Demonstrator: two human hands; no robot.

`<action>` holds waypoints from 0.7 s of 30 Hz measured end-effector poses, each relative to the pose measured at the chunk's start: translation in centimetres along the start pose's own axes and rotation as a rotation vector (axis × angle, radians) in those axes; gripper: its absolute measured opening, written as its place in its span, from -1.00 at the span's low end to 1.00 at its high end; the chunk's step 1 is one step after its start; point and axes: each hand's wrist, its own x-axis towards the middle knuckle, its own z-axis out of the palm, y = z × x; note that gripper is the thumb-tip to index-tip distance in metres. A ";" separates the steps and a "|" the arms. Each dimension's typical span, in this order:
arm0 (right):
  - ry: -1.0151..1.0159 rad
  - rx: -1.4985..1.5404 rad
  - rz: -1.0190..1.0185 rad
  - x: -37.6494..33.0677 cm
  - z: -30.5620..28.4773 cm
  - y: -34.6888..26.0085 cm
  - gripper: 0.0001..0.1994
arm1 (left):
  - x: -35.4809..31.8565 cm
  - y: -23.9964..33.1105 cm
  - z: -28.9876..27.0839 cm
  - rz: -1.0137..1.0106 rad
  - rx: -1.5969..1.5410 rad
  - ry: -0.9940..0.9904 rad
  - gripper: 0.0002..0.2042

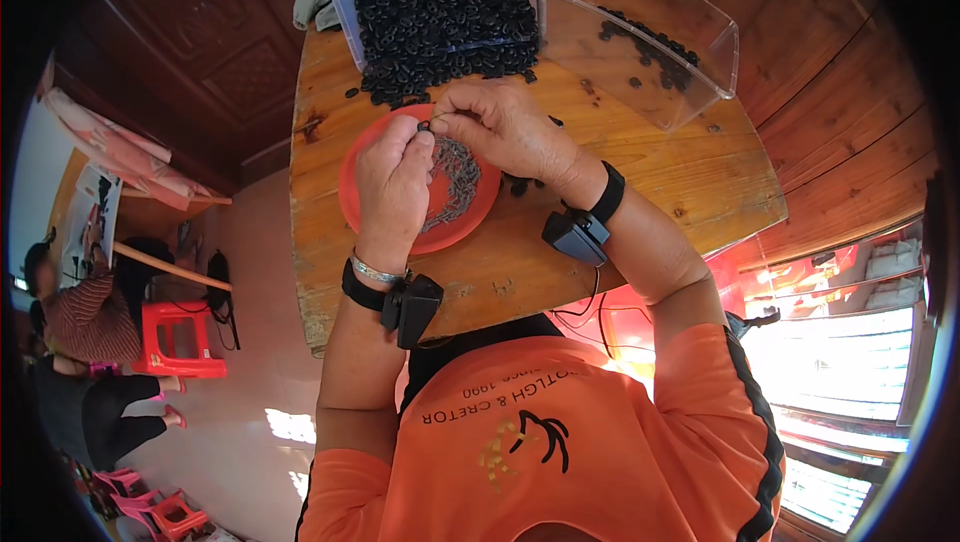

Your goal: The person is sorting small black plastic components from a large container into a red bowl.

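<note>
My left hand [393, 182] and my right hand [508, 127] meet above a round red plate [352, 204] on a wooden table [520, 262]. Between the fingertips of both hands sits one small black piece [424, 126], pinched from both sides. The plate holds a heap of thin grey shreds [458, 180]. Just beyond the hands lies a big pile of small black pieces [440, 12], spilling out of a clear tray onto the tabletop. Each wrist wears a black band with a small black device.
A clear plastic box [640, 37] with a few black pieces stands at the back right. Left of the table, a seated person [70, 312], a red plastic stool [180, 340] and wooden sticks. Bright window at lower right.
</note>
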 end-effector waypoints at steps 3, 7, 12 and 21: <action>-0.014 -0.003 0.024 -0.1 -0.1 -0.2 -0.89 | -0.1 0.1 0.3 -0.037 -0.075 0.007 -0.86; 0.000 0.041 0.026 -0.1 0.0 -0.3 -0.89 | -0.1 0.0 0.3 -0.043 -0.107 0.009 -0.85; -0.049 0.013 0.053 0.1 -0.6 0.0 -0.86 | 0.0 0.0 0.2 -0.025 -0.076 -0.018 -0.84; -0.184 0.026 0.000 0.3 -1.9 0.8 -0.87 | 0.5 -0.2 -0.3 -0.039 0.123 -0.070 -0.86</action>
